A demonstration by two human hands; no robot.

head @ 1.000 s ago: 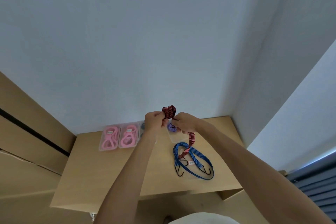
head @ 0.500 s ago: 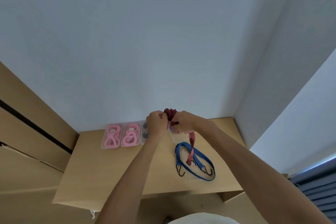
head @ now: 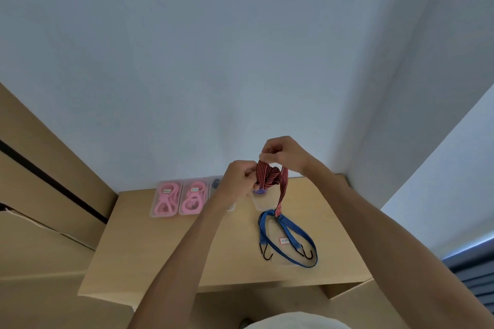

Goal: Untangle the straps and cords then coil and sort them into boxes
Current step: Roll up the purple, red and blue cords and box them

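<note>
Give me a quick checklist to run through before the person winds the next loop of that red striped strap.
1. Both hands hold the red-and-black striped elastic strap: left hand grips the bundle, right hand pinches a loop. Ok.
2. Hanging tail clear of the blue striped bungee cord with black hooks: its end lies over the blue loop. Not ok.
3. Two clear boxes of pink coiled cords out of the way. Ok.
4. Clear box behind the hands ready for the strap: partly hidden. Cannot tell.
5. Strap's hooks located: none visible. Cannot tell.
</note>
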